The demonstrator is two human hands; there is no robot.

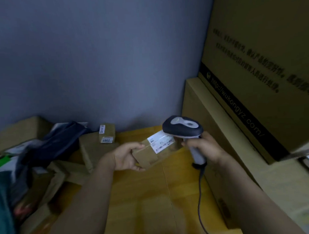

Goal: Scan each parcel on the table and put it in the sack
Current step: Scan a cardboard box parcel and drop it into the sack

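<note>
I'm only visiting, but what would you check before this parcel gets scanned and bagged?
1. Grip: left hand holds the parcel: ok.
2. Aim: label faces up, in plain sight: ok.
3. Tool: right hand grips the scanner, head over the label: ok.
4. Snags: cable hangs clear of the parcel: ok.
5. Target: sack open and near: cannot tell, none plainly in view.

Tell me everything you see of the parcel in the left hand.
The parcel is a small brown cardboard box, closed, with a white barcode label on its top face. The left hand grips its left end, holding it tilted above the yellow table. The scanner in the right hand points at the label.
</note>
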